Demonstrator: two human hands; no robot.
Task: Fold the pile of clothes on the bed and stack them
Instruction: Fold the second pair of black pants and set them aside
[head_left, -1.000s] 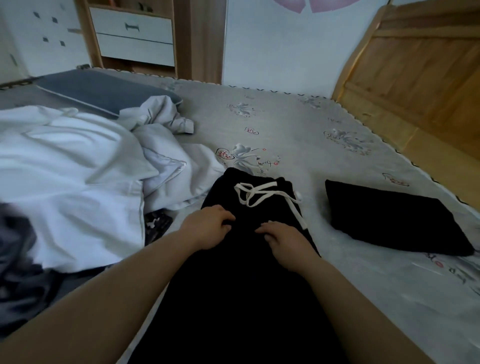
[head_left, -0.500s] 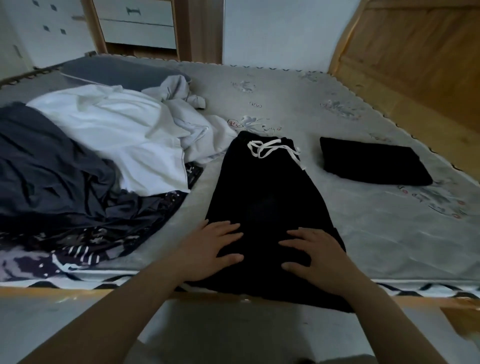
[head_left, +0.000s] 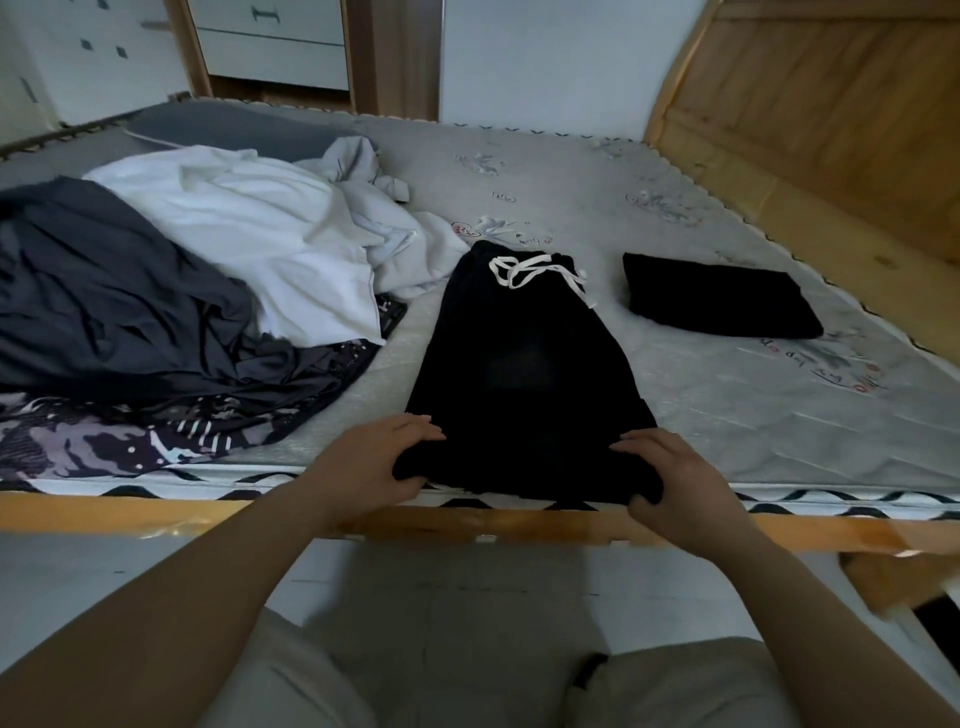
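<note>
Black pants (head_left: 519, 364) with a white drawstring (head_left: 530, 273) lie lengthwise on the bed, waistband at the far end. My left hand (head_left: 374, 462) grips the near left corner of the pants at the mattress edge. My right hand (head_left: 675, 478) grips the near right corner, thumb under the cloth. A folded black garment (head_left: 717, 296) lies to the right of the pants. The unfolded pile sits to the left: a white garment (head_left: 249, 234), a dark grey one (head_left: 104, 291), a pale grey one (head_left: 395, 234) and a patterned one (head_left: 104, 441).
The grey mattress (head_left: 727, 405) has open surface right of the pants. The bed's wooden rail (head_left: 467, 522) runs along the near edge and a wooden headboard (head_left: 831, 119) rises at the right. White drawers (head_left: 270, 41) stand beyond the bed.
My hands slid from the waistband down the pants to the near end and now grip its two corners. The camera pulled back from the bed.
</note>
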